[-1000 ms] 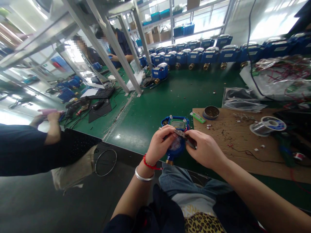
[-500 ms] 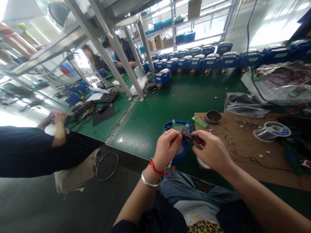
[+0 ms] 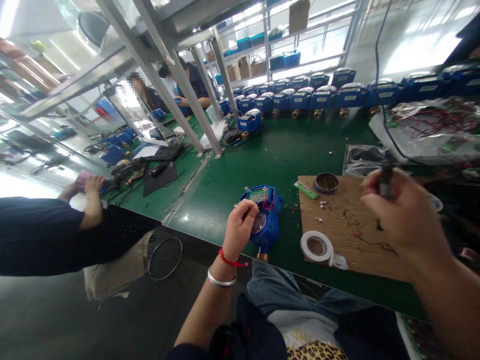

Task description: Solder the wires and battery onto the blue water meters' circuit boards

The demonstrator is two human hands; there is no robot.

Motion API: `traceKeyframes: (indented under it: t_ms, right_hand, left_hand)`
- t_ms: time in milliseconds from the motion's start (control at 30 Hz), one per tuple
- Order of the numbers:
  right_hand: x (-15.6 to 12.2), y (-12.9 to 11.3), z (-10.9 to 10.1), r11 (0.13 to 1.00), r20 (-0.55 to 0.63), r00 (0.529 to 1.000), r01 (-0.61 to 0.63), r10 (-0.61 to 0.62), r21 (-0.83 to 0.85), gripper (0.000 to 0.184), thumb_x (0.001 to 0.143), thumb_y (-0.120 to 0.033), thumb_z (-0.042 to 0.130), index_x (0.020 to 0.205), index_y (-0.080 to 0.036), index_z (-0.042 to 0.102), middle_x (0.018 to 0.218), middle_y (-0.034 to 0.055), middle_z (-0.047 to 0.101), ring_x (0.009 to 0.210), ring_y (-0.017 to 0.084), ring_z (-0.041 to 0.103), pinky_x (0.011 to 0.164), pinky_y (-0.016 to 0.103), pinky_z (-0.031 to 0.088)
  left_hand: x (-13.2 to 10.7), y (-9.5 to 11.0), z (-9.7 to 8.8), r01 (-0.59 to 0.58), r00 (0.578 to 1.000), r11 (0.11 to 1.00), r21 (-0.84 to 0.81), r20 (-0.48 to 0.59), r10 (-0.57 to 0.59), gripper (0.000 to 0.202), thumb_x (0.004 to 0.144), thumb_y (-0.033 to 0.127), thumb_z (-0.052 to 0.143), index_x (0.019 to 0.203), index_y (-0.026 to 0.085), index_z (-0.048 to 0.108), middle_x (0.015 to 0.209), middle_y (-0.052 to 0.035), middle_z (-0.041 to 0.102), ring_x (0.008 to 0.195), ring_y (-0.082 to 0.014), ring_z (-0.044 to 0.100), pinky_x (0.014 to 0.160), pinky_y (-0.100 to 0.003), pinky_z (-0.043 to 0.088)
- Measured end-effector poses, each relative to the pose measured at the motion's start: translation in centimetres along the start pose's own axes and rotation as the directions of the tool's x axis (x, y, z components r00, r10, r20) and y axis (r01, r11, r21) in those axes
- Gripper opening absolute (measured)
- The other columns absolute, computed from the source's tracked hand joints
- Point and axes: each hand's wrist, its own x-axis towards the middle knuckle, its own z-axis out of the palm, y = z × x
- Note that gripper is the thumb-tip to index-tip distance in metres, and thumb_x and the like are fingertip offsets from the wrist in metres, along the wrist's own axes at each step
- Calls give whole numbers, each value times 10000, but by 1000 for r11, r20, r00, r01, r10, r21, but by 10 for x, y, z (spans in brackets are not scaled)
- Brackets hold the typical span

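In front of me on the green bench lies a blue water meter (image 3: 271, 225) with a brass fitting toward me. Its top housing is open, showing a green circuit board (image 3: 258, 196) and a loop of thin red wire (image 3: 268, 204). My left hand (image 3: 241, 222) is closed in a pinch at the meter's left side, over its round window; whatever the fingertips hold is hidden. Over the right side of the cardboard my right hand (image 3: 403, 212) is raised and blurred, its fingers wrapped round dark pliers (image 3: 385, 177).
Cardboard (image 3: 337, 220) carries a tin (image 3: 326, 183), clippings and a white tape roll (image 3: 316, 246). A green-and-white packet (image 3: 305, 189) lies at its edge. Bagged wires (image 3: 438, 120) are back right, beneath a hanging cable (image 3: 378, 75). Blue meters (image 3: 311, 98) line the back. A co-worker's arm (image 3: 90, 200) is left.
My right hand has swung right and up with the pliers, away from the meter. My left hand has shifted slightly left and down, still pinched. The meter now stands more upright and uncovered.
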Motion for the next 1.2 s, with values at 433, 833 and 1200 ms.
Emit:
traceKeyframes:
  t_ms: [433, 833, 1200]
  right_hand:
    - [-51, 88, 71, 909, 290, 941, 266, -174, -319, 384, 753, -220, 537, 1114, -107, 602, 1118, 157, 653, 1015, 309, 601, 907, 441, 465]
    - [-51, 73, 75, 926, 216, 947, 288, -238, -244, 475, 861, -412, 540, 1227, -112, 582, 1295, 166, 568, 1224, 320, 506, 1060, 490, 393]
    - [0, -42, 89, 894, 229, 875, 367, -425, 256, 441, 976, -346, 386, 1354, -149, 494, 1391, 116, 529, 1310, 203, 476, 1131, 395, 370]
  left_hand:
    - [-5, 14, 16, 8, 1000, 998, -68, -20, -10, 243, 949, 378, 489, 860, 176, 591, 813, -19, 583, 784, -145, 531, 747, -252, 414]
    - [-18, 12, 20, -84, 985, 992, -90, -159, 69, 269, 885, 234, 593, 1151, 199, 579, 1175, -86, 550, 820, -122, 579, 833, -286, 494]
    - [-76, 4, 50, 77, 931, 971, 226, -364, 10, 561, 922, 326, 538, 1422, 184, 326, 1476, -168, 322, 1404, -279, 288, 1153, -503, 275]
